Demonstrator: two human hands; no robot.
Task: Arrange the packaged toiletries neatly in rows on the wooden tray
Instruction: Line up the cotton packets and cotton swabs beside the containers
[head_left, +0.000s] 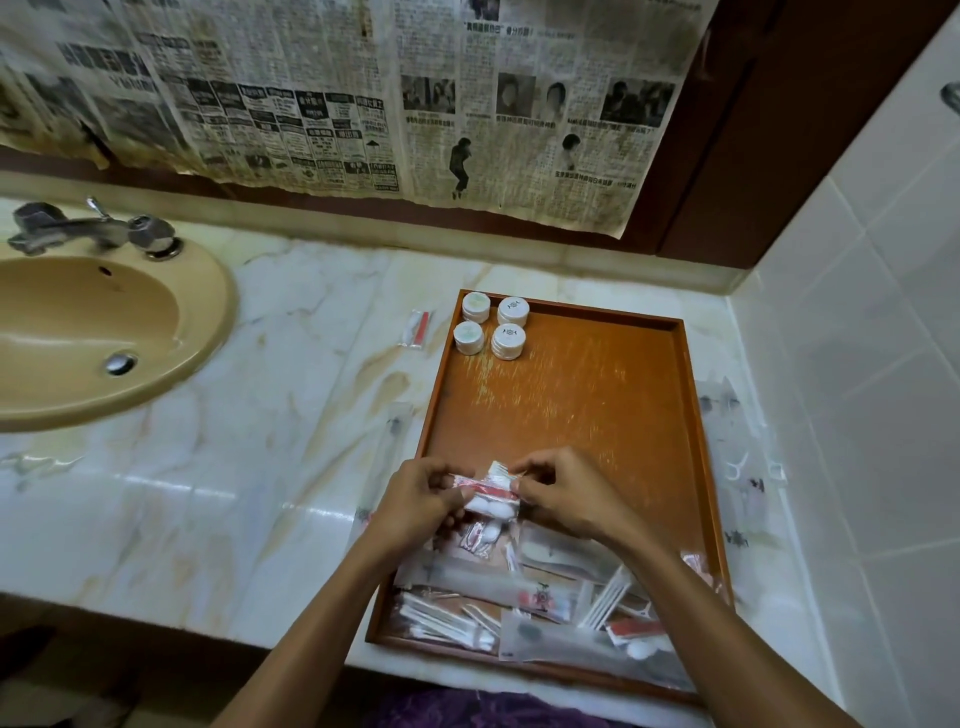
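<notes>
The marble counter (234, 467) carries a beige sink (104, 332) at the left, under old newspaper (311, 93) on the wall. The wooden tray (571, 405) is mostly bare — only four round white packs (491, 325) stand in rows at its far left corner. A loose heap of sachets (519, 597) waits at the near end, so I judge most work remains. The left hand (415, 499) and right hand (561, 493) pinch one small red-striped packet (491, 491) between them.

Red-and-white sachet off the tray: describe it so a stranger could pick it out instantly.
Start at the tan sink on the left and the wooden tray on the right; the marble counter runs between them. The small red-and-white sachet lies alone on that strip, just left of the tray's far corner beside the four round white containers. Every other red-striped packet is inside the tray or in hand.
</notes>
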